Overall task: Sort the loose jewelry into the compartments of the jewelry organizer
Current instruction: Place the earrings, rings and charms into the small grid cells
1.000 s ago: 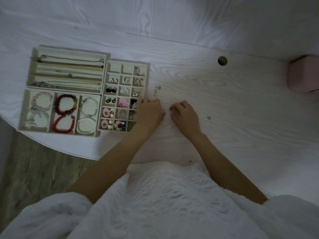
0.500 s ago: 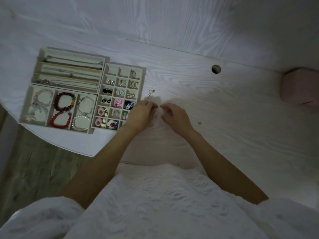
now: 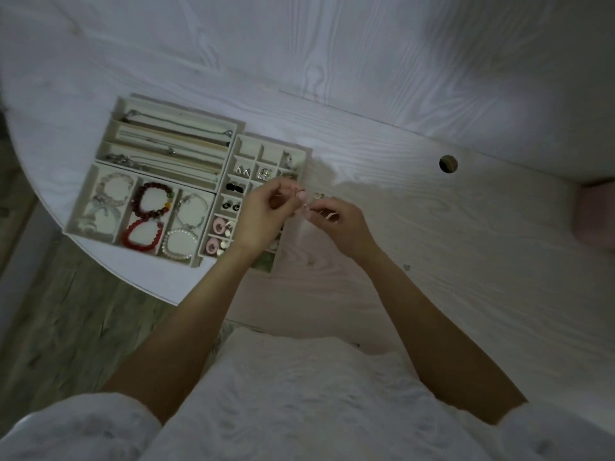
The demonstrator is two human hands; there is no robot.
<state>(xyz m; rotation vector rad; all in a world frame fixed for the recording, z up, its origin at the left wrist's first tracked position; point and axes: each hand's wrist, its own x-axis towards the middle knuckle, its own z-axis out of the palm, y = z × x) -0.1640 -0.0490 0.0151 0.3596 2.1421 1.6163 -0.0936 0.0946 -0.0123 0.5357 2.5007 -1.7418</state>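
A: Layout? Big stuff first.
B: White wood-grain tabletop [image 3: 432, 261]. Jewelry organizer [image 3: 229, 134] on its left part: long necklace slots at the back, bracelet bays in front, small-cell grid on its right side.
A: Grips?
B: Left hand [image 3: 263, 217] is over the grid's right edge, fingers curled. Right hand [image 3: 339, 224] is just beside it, fingers curled too. Both pinch at a small metallic piece [image 3: 317, 196] between the fingertips, above the tabletop by the grid.
A: Which piece?
B: Can't tell, too small and dim. Left hand hides several grid cells. A pink box [image 3: 595, 221] is cut off at the right edge.
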